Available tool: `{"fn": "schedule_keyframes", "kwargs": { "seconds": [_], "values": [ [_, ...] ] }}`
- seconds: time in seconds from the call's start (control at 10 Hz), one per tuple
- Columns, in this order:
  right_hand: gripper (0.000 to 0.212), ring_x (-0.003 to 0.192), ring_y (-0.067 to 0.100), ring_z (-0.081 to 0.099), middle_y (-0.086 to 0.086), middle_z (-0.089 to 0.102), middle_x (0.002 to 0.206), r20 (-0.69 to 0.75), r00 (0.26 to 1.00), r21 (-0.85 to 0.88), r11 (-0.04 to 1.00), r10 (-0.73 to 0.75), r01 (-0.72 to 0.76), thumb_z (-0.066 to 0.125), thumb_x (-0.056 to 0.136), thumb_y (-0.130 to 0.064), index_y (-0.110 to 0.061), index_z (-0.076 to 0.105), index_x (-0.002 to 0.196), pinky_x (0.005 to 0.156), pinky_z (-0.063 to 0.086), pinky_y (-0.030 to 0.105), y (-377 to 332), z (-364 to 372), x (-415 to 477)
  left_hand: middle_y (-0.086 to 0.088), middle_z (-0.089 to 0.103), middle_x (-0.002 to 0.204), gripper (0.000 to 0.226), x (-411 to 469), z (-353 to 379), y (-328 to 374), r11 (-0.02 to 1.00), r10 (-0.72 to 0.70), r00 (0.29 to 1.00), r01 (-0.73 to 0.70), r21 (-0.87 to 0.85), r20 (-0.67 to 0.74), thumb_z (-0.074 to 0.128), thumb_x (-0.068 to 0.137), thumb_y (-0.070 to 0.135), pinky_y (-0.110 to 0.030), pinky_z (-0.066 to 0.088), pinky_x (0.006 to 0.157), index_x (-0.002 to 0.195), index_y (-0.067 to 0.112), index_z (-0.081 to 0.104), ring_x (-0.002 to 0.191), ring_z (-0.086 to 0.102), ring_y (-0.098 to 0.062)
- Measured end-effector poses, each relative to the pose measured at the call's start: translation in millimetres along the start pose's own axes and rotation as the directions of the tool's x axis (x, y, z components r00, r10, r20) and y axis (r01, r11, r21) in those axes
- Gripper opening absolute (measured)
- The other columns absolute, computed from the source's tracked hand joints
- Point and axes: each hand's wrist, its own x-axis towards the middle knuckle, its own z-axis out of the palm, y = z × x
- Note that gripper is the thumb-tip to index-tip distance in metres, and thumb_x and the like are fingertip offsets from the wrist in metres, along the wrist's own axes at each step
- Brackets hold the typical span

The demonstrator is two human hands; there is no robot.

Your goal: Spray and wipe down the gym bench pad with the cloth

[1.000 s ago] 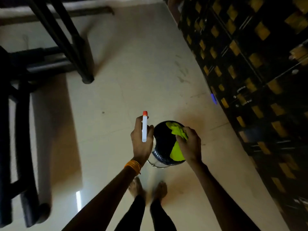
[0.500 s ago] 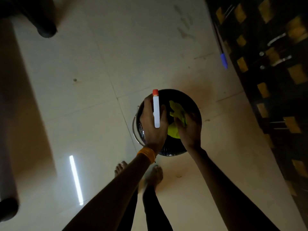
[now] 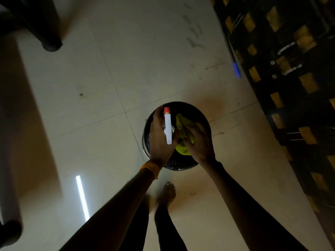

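Prep step: left hand (image 3: 159, 142) grip wraps spray bottle (image 3: 168, 127), right hand (image 3: 198, 144) grip bunches yellow cloth (image 3: 182, 124) over bin (image 3: 204, 116); next, turn to the bench pad, unseen here.

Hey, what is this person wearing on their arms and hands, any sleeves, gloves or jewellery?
Both forearms are bare: no sleeves, no gloves. The left hand has an orange band around its wrist, like a bangle or thread. The right hand and its wrist show nothing worn. The dim light hides finer details such as rings.

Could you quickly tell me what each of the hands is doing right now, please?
Left hand: closed around the spray bottle.
Right hand: closed on the yellow cloth, over the bin.
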Motion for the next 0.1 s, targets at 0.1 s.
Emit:
{"fn": "schedule_keyframes", "kwargs": {
  "seconds": [0.1],
  "values": [
    [0.05,0.145,0.028,0.036,0.005,0.041,0.157,-0.053,0.998,-0.039,0.999,0.015,-0.017,0.064,0.095,-0.034,-0.023,0.055,0.143,0.113,0.039,0.045,-16.9,-20.1,-2.7,0.0,0.051,0.149,0.107,-3.4,-20.7,0.9,0.997,-0.038,0.991,0.029,0.068,0.128,0.084,0.073,0.018,-0.033,0.052,0.106,0.161,0.017,0.024,0.13,0.054,-0.016]
  ]
}}
